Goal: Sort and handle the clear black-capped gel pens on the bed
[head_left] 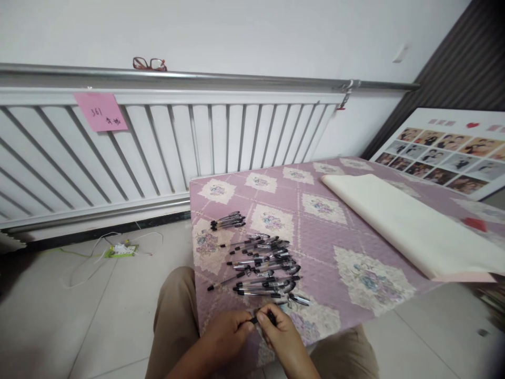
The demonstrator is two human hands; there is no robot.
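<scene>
Near the front edge of the table, my left hand and my right hand meet around a black pen. The left fingers are closed on one end, and the right thumb and fingers pinch the other. Much of the pen is hidden by the fingers. Just beyond my hands lies a loose pile of black-and-clear pens, mostly pointing sideways. A small separate bunch of pens lies farther back on the left. Close to my right hand, a cap-like dark piece with a shiny clip rests on the cloth.
A purple flowered cloth covers the table. On its right lies a cream folded sheet, with a photo board behind. A white radiator stands along the wall. To the left, a power strip with cables sits on the floor.
</scene>
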